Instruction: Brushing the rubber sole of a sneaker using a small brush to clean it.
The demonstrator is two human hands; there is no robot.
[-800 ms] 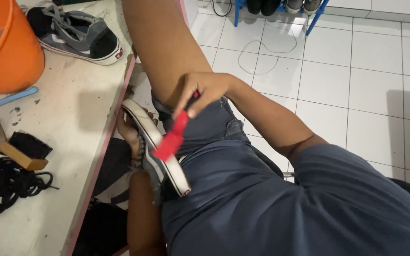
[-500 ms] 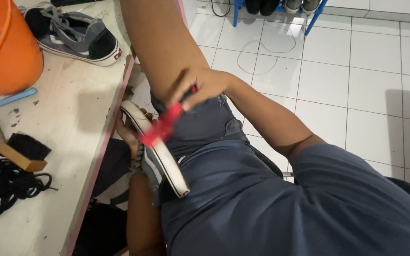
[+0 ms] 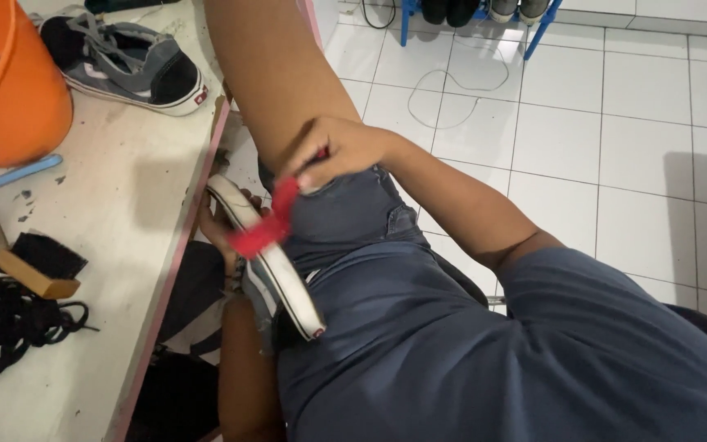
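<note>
My right hand (image 3: 333,151) grips a red brush (image 3: 262,229) and presses it against the white sole edge of a dark grey sneaker (image 3: 276,282). The sneaker lies on its side across my lap, beside the table edge. My left hand (image 3: 221,233) holds the sneaker from below, near its toe end; the shoe and the table edge hide most of its fingers. My bare leg (image 3: 276,74) rises just behind the right hand.
On the pale table (image 3: 116,213) at the left are an orange bucket (image 3: 6,90), a second grey sneaker (image 3: 128,61), a wooden brush with black bristles (image 3: 38,266), black laces (image 3: 10,323) and a light blue handle (image 3: 6,180). White floor tiles (image 3: 583,139) lie to the right, with a blue shoe rack (image 3: 484,12) at the top.
The red brush has slid left along the sneaker's sole toward the toe end, and my right hand moved with it. The left hand kept its hold on the shoe.
</note>
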